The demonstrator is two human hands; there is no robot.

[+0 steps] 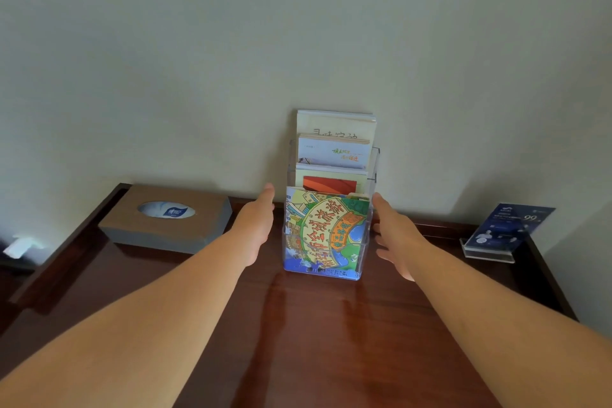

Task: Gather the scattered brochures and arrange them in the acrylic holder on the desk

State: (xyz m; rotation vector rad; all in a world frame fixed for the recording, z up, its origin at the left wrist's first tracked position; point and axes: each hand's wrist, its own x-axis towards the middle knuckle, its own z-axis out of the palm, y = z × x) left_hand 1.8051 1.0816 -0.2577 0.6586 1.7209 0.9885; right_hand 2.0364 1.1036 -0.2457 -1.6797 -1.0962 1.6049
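A clear acrylic holder point(373, 172) with several stepped tiers stands on the dark wooden desk point(314, 325) against the wall. Brochures fill its tiers: a colourful cartoon map brochure point(326, 230) in front, one with a red panel point(331, 180) behind it, a white one with coloured script point(332, 152), and a pale stack point(336, 124) at the back. My left hand point(256, 227) is flat and open just left of the holder. My right hand point(397, 235) is open just right of it. Neither hand holds anything; whether they touch the holder's sides is unclear.
A brown tissue box point(165, 219) sits at the back left of the desk. A small acrylic sign stand with a dark blue card point(506, 230) stands at the back right. The desk has a raised rim along its left and right edges.
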